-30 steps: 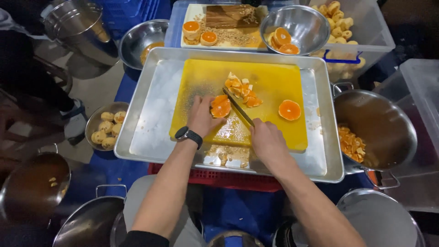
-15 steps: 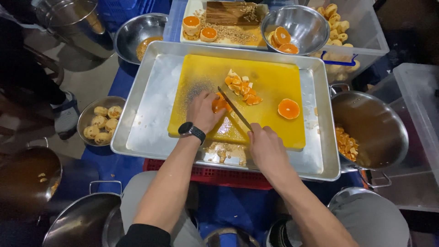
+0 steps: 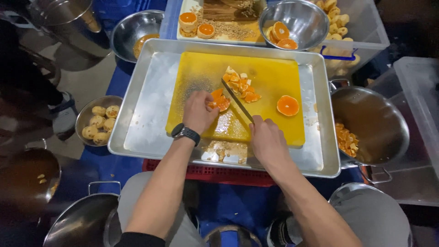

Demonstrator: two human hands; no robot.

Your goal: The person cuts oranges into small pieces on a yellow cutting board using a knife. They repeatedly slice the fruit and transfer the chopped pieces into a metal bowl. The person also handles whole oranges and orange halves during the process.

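From the head camera, the left hand (image 3: pixel 199 112), a dark watch at its wrist, curls its fingers down on an orange piece (image 3: pixel 219 99) lying on the yellow cutting board (image 3: pixel 270 73). The right hand (image 3: pixel 267 139) is closed around the handle of a knife (image 3: pixel 238 101), whose blade angles across the board just beside that piece. A pile of cut orange chunks (image 3: pixel 241 86) sits past the blade, an orange half (image 3: pixel 288 105) to the right. The board rests in a steel tray (image 3: pixel 146 123).
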